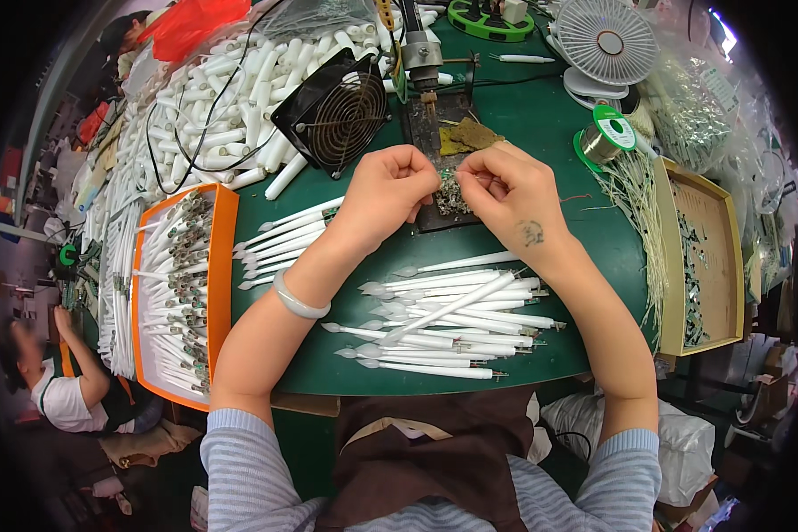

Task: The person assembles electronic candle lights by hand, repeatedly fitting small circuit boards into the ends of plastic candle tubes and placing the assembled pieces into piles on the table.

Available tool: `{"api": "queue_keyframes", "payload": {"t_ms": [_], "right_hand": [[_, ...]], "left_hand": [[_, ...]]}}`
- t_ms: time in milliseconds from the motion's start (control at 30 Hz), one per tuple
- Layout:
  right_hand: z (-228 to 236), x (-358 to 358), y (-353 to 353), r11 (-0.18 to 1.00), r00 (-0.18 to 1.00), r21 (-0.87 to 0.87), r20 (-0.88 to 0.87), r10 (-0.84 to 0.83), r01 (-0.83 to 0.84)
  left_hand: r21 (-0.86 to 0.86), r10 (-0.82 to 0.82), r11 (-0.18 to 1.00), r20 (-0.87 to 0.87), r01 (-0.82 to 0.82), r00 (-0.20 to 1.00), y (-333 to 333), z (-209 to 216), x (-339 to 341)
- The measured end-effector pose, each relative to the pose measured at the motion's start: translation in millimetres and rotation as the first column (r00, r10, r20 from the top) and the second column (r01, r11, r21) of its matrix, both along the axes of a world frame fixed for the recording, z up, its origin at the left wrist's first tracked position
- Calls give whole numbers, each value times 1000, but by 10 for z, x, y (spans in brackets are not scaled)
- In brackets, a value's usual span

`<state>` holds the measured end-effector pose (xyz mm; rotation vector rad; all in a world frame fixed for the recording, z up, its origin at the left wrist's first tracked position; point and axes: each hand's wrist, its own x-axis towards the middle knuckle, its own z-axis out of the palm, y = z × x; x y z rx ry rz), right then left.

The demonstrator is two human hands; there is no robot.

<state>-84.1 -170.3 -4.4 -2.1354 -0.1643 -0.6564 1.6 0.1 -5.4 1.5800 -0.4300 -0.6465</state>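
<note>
My left hand (388, 188) and my right hand (504, 191) meet over the middle of the green table (523, 106). Both pinch a small green circuit piece (445, 175) between fingertips, just above a dark metal soldering plate (443, 208) with solder scraps. A pale bangle (298, 301) sits on my left wrist. Below my hands lies a heap of white candle-shaped tubes (443, 324) with pointed tips and wire ends. More of these tubes (279, 244) lie left of my left forearm.
An orange tray (217, 293) of tubes stands at the left, a big pile of white tubes (230, 97) behind it. A black fan (335, 111), soldering stand (421, 53), white desk fan (605, 44), solder spool (607, 133), wire bundle (638, 204) and wooden tray (674, 266) surround me. Another person (71, 390) sits lower left.
</note>
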Motion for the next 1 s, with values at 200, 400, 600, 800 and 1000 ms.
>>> {"api": "queue_keyframes", "payload": {"t_ms": [200, 400, 600, 800, 1000], "right_hand": [[-19, 28, 44, 1000, 998, 6, 61, -11, 11], [-8, 33, 63, 1000, 995, 14, 96, -24, 23], [-13, 41, 70, 1000, 992, -1, 122, -27, 27], [-27, 49, 25, 973, 998, 225, -60, -27, 40], [-4, 61, 33, 944, 950, 327, -305, 64, 42]], "left_hand": [[-34, 20, 999, -3, -20, 1000, -3, 42, 20], [-52, 28, 998, 9, -28, 1000, 0, 65, 24], [-87, 50, 995, 10, -49, 999, -10, 85, -1], [-38, 21, 999, 57, -19, 998, 29, 17, -26], [-27, 10, 1000, 53, -9, 999, 30, 24, -43]]}}
